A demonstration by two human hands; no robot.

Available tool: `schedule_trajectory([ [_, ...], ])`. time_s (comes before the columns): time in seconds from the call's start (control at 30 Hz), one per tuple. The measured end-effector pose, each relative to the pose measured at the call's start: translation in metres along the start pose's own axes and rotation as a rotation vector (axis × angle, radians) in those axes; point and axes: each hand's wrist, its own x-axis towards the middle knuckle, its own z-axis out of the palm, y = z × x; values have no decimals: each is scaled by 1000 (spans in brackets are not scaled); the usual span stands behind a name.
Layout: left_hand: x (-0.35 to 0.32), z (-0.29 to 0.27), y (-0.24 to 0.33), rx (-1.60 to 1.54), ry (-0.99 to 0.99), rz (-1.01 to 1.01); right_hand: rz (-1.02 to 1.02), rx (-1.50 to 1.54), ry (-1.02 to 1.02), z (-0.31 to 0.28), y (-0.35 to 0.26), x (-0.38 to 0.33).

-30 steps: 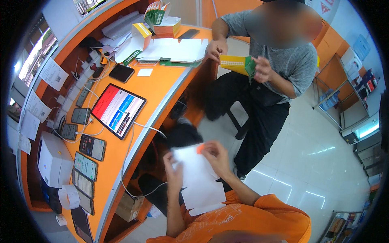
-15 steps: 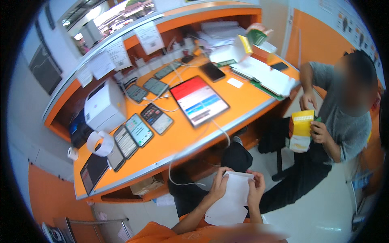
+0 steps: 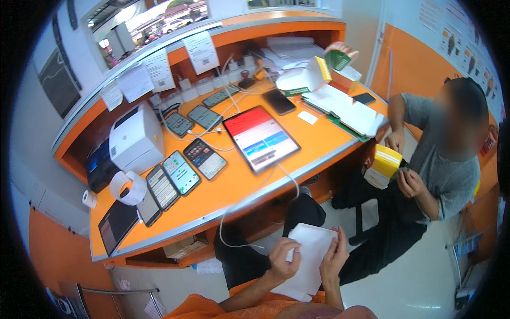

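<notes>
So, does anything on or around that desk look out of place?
One thing: a white cable droops in a loose loop over the front edge of the orange desk, untidy and perhaps easy to snag. I see nothing spilled.

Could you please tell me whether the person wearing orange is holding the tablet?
No, the left hand and right hand hold a white cardboard sheet, while the tablet lies on the orange desk.

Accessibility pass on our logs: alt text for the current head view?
The person's left hand and right hand hold a white card sheet by its sides. Beside them is an orange counter with a lit rectangular tablet and slim phones; at right, a grey-shirted co-worker handles a yellow-and-white carton.
</notes>
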Motion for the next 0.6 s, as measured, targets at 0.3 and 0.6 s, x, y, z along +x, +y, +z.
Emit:
schedule_trajectory([
  [0.3,14,24,13,-448,-157,-789,-225,-9,-222,3,-15,-18],
  [0.6,4,-8,3,-304,-160,-861,37,309,-160,15,-12,-27],
])
